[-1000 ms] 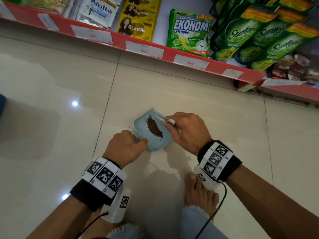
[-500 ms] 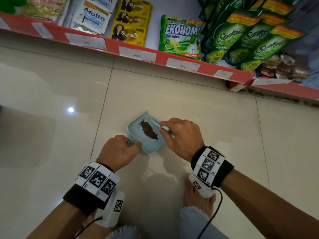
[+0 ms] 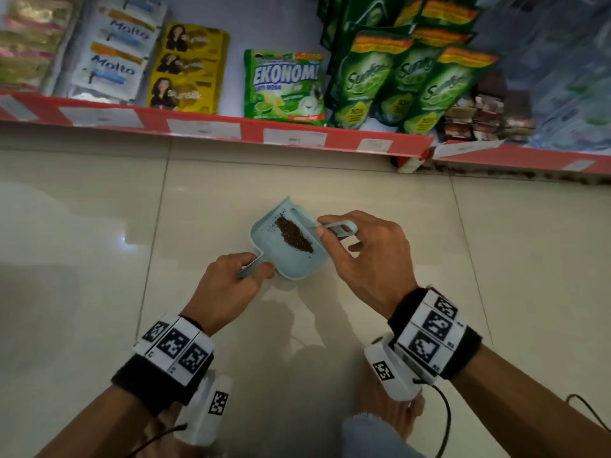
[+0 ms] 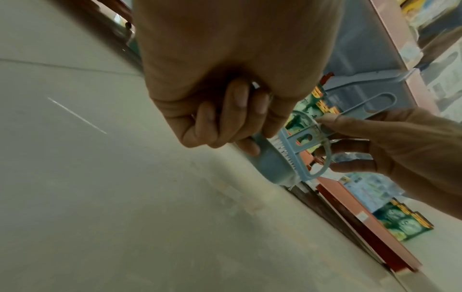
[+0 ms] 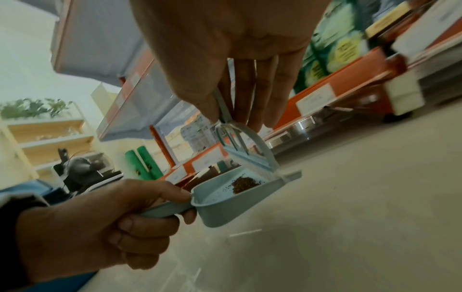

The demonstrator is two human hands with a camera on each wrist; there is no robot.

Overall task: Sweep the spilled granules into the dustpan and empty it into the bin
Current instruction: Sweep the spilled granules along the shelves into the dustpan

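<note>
Floor (image 3: 330, 342): pale glossy tiles, running up to a red shelf (image 3: 205, 128) edge stocked with sachets and pouches. No loose granules discernible on the tiles near the pan, though glare and blur limit this. Bin not in view.

Left hand (image 3: 228, 285): fingers curled fully round the dustpan handle, thumb on top; firm fist grip, confirmed in the left wrist view.

Right hand (image 3: 370, 259): thumb and forefinger pinch the brush handle; the other fingers are extended and spread, holding nothing.

Dustpan (image 3: 264, 239): light blue, appears lifted clear of the floor (right wrist view shows its underside above the tiles), mouth pointing toward the shelf, tilted slightly.

Brush (image 3: 340, 228): same blue, small, head resting at the pan's right wall, bristles inside the pan.

Granules (image 3: 294, 238): dark brown pile, a streak along the pan's right side near the brush, few stray specks toward the back wall.

Judgement: sweeping looks essentially done; step in hand is securing the load before carrying. To do well: keep the mouth raised above the heel so the pile slides back toward the handle, use the brush as a gate across the mouth, move slowly and level, tip only once over the bin.
</note>
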